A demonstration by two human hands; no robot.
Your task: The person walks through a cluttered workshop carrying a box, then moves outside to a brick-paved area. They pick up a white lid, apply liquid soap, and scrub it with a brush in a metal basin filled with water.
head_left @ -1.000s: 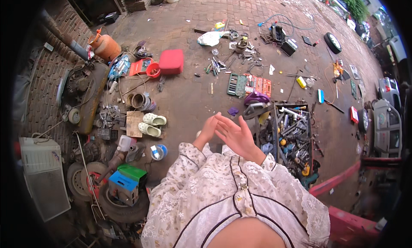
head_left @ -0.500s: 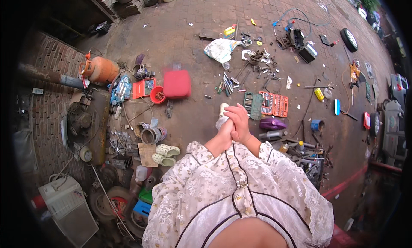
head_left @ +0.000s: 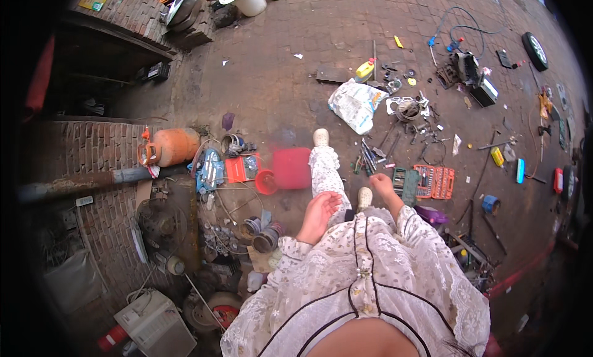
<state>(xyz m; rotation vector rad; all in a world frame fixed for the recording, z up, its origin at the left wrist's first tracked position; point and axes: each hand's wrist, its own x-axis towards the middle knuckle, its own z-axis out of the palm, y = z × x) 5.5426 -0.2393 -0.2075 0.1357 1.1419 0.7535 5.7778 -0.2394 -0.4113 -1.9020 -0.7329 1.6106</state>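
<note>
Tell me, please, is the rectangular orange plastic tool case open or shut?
The orange tool case is open: the silver metal pieces lying inside it show from above.

Brick-paved ground (head_left: 265, 91) — white sack (head_left: 357, 110), open socket case (head_left: 435, 181), yellow jug (head_left: 365, 69), wheel (head_left: 535, 51), hand tools (head_left: 369, 160)

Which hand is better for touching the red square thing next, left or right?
Probably the left hand. It looks empty and appears closer to the red square thing. The right hand is farther across, nearer the open tool case.
</note>
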